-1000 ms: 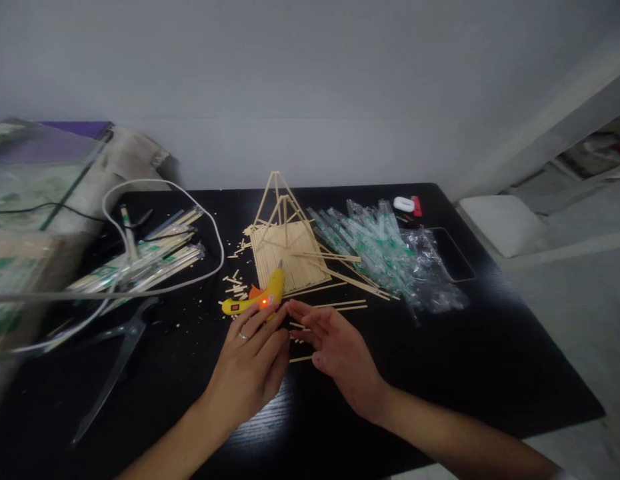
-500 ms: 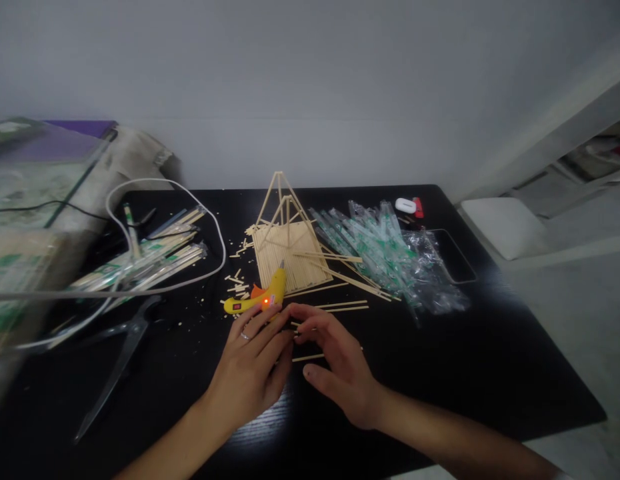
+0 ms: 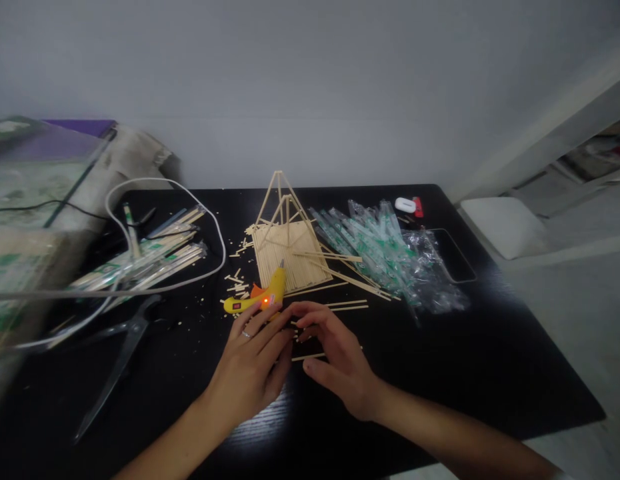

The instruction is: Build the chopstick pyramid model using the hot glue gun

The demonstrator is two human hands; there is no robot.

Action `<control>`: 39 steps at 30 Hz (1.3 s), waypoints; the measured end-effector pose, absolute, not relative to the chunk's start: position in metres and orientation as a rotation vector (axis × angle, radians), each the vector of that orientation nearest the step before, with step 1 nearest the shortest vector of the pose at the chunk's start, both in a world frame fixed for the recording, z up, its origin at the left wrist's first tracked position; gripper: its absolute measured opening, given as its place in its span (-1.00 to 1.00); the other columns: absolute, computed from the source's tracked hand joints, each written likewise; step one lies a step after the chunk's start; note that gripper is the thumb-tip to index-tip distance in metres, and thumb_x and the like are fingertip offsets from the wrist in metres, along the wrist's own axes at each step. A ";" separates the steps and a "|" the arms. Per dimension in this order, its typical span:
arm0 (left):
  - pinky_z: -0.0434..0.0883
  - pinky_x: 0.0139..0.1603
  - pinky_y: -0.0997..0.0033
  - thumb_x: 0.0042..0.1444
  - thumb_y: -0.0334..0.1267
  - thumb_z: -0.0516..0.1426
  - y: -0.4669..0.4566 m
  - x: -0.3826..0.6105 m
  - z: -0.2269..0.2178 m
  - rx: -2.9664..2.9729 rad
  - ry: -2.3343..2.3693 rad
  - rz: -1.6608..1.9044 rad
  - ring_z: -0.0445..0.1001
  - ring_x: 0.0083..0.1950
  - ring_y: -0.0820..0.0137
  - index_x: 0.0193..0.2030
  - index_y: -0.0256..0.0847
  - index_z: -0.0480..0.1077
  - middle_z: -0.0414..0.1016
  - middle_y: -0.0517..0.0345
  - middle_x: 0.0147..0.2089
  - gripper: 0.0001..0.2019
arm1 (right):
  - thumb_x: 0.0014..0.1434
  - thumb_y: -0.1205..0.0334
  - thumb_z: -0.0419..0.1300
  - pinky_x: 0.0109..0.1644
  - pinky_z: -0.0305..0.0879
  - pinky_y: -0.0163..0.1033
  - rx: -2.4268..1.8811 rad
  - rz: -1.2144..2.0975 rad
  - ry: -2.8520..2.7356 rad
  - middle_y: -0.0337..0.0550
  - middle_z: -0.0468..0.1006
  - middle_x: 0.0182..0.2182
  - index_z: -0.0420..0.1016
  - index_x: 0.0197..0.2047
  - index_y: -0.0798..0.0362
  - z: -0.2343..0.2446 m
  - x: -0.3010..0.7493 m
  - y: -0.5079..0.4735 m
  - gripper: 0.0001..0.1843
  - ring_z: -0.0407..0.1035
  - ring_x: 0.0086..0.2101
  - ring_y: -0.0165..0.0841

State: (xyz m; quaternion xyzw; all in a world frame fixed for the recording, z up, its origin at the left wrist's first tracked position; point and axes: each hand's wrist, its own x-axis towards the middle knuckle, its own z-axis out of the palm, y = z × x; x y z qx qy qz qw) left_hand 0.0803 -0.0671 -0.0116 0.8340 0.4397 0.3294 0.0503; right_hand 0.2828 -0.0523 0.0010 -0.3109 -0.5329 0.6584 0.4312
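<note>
My left hand [image 3: 257,357] is low over the black table with its fingers bent and close together. Its fingertips hide whatever lies under them. My right hand [image 3: 340,367] curves in from the right, thumb apart from the fingers, its fingertips meeting those of the left. Thin wooden sticks [image 3: 310,357] lie beneath and between the hands. Just beyond the left fingers rests a yellow glue gun [image 3: 277,287] with a glowing orange light. Its nozzle points at a flat stick platform [image 3: 270,263], on which a pointed stick frame [image 3: 289,223] stands upright.
Loose sticks [image 3: 363,277] and crumpled plastic wrappers [image 3: 385,247] lie right of the platform, near a phone [image 3: 453,257] and a white case [image 3: 405,205]. On the left are pliers [image 3: 135,327], wrapped sticks [image 3: 160,253] and a looping white cable [image 3: 221,233]. Stick offcuts [image 3: 237,283] are scattered beside the platform.
My right hand has shifted very slightly up and closer over the left fingertips. The left hand, glue gun and stick frame look the same.
</note>
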 end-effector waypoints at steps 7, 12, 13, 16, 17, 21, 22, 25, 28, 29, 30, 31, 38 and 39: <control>0.27 0.50 -0.15 0.36 -0.44 0.15 -0.066 0.078 -0.011 2.559 1.343 0.981 0.48 0.37 0.10 0.03 -0.18 0.53 0.63 0.01 0.25 -0.80 | 0.29 0.27 0.32 0.41 0.25 0.12 -0.792 1.404 -1.567 0.00 0.40 0.35 0.45 0.19 -0.13 0.004 0.285 -0.056 -0.58 0.29 0.35 -0.06; 0.28 0.49 -0.14 0.35 -0.44 0.15 -0.065 0.078 -0.011 2.571 1.341 1.008 0.50 0.37 0.10 0.07 -0.21 0.53 0.65 -0.03 0.22 -0.77 | 0.29 0.34 0.31 0.49 0.17 0.16 -0.828 1.251 -1.753 -0.01 0.35 0.42 0.38 0.30 -0.16 0.007 0.285 -0.061 -0.45 0.25 0.40 -0.07; 0.29 0.49 -0.14 0.34 -0.45 0.15 -0.065 0.078 -0.010 2.570 1.343 1.014 0.50 0.36 0.10 0.07 -0.22 0.53 0.65 -0.04 0.22 -0.77 | 0.29 0.35 0.31 0.49 0.17 0.16 -0.829 1.251 -1.760 -0.01 0.35 0.42 0.38 0.30 -0.16 0.007 0.285 -0.061 -0.44 0.25 0.40 -0.07; 0.30 0.48 -0.16 0.34 -0.44 0.16 -0.065 0.079 -0.009 2.559 1.356 1.022 0.51 0.36 0.09 0.06 -0.22 0.55 0.66 -0.03 0.19 -0.77 | 0.29 0.35 0.31 0.48 0.20 0.15 -0.816 1.340 -1.694 -0.01 0.36 0.41 0.40 0.28 -0.15 0.007 0.285 -0.060 -0.47 0.26 0.40 -0.08; 0.30 0.48 -0.16 0.34 -0.44 0.16 -0.065 0.080 -0.009 2.559 1.358 1.023 0.51 0.35 0.09 0.06 -0.21 0.55 0.66 -0.03 0.19 -0.77 | 0.30 0.35 0.31 0.46 0.24 0.13 -0.803 1.399 -1.643 -0.01 0.36 0.41 0.41 0.26 -0.14 0.006 0.285 -0.059 -0.49 0.27 0.39 -0.09; 0.28 0.49 -0.16 0.35 -0.44 0.16 -0.066 0.081 -0.008 2.566 1.361 1.023 0.52 0.34 0.09 0.07 -0.21 0.54 0.66 -0.02 0.20 -0.77 | 0.32 0.32 0.33 0.40 0.32 0.06 -0.747 1.619 -1.403 0.02 0.35 0.41 0.44 0.23 -0.11 0.004 0.284 -0.055 -0.56 0.27 0.39 -0.11; 0.27 0.49 -0.15 0.34 -0.44 0.17 -0.066 0.081 -0.008 2.567 1.360 1.025 0.52 0.34 0.09 0.06 -0.21 0.54 0.66 -0.03 0.20 -0.78 | 0.32 0.30 0.34 0.40 0.31 0.06 -0.732 1.648 -1.366 0.02 0.37 0.40 0.46 0.21 -0.11 0.003 0.283 -0.054 -0.58 0.27 0.39 -0.11; 0.26 0.50 -0.15 0.33 -0.44 0.18 -0.066 0.081 -0.009 2.568 1.348 1.031 0.51 0.35 0.09 0.04 -0.22 0.54 0.65 -0.05 0.21 -0.80 | 0.32 0.23 0.38 0.38 0.30 0.04 -0.722 1.708 -1.281 0.01 0.38 0.39 0.48 0.18 -0.11 0.001 0.284 -0.053 -0.61 0.28 0.38 -0.12; 0.27 0.48 -0.18 0.33 -0.44 0.18 -0.067 0.081 -0.010 2.570 1.338 1.034 0.51 0.35 0.08 0.05 -0.22 0.54 0.65 -0.06 0.22 -0.79 | 0.31 0.21 0.39 0.37 0.30 0.02 -0.718 1.727 -1.260 -0.01 0.38 0.39 0.49 0.18 -0.12 0.000 0.284 -0.053 -0.60 0.29 0.38 -0.13; 0.27 0.48 -0.19 0.33 -0.44 0.18 -0.067 0.080 -0.010 2.572 1.336 1.033 0.51 0.35 0.08 0.06 -0.22 0.54 0.65 -0.06 0.22 -0.78 | 0.31 0.21 0.39 0.36 0.31 0.00 -0.717 1.723 -1.264 -0.01 0.38 0.39 0.48 0.18 -0.13 0.000 0.285 -0.053 -0.60 0.29 0.37 -0.14; 0.27 0.48 -0.20 0.33 -0.44 0.18 -0.068 0.080 -0.010 2.576 1.333 1.032 0.51 0.36 0.08 0.08 -0.23 0.54 0.65 -0.07 0.22 -0.77 | 0.31 0.23 0.39 0.36 0.31 -0.01 -0.716 1.717 -1.270 -0.02 0.37 0.39 0.48 0.18 -0.13 -0.001 0.285 -0.053 -0.60 0.29 0.37 -0.15; 0.27 0.48 -0.20 0.33 -0.45 0.18 -0.068 0.080 -0.010 2.580 1.330 1.031 0.50 0.36 0.08 0.09 -0.23 0.53 0.65 -0.07 0.22 -0.76 | 0.31 0.25 0.38 0.35 0.32 -0.03 -0.716 1.708 -1.279 -0.03 0.37 0.39 0.48 0.18 -0.13 -0.001 0.285 -0.053 -0.60 0.29 0.37 -0.17; 0.24 0.49 -0.18 0.32 -0.45 0.17 -0.068 0.080 -0.008 2.575 1.303 1.031 0.50 0.35 0.09 0.09 -0.24 0.53 0.66 -0.05 0.21 -0.75 | 0.26 0.37 0.33 0.25 0.43 -0.10 -0.757 1.537 -1.441 -0.04 0.39 0.36 0.44 0.19 -0.13 -0.003 0.283 -0.055 -0.53 0.36 0.31 -0.20; 0.25 0.49 -0.18 0.32 -0.45 0.17 -0.068 0.080 -0.008 2.573 1.304 1.026 0.50 0.35 0.09 0.10 -0.24 0.53 0.66 -0.04 0.20 -0.75 | 0.25 0.39 0.31 0.24 0.44 -0.10 -0.778 1.468 -1.506 -0.03 0.39 0.36 0.43 0.20 -0.13 -0.002 0.283 -0.055 -0.51 0.37 0.30 -0.20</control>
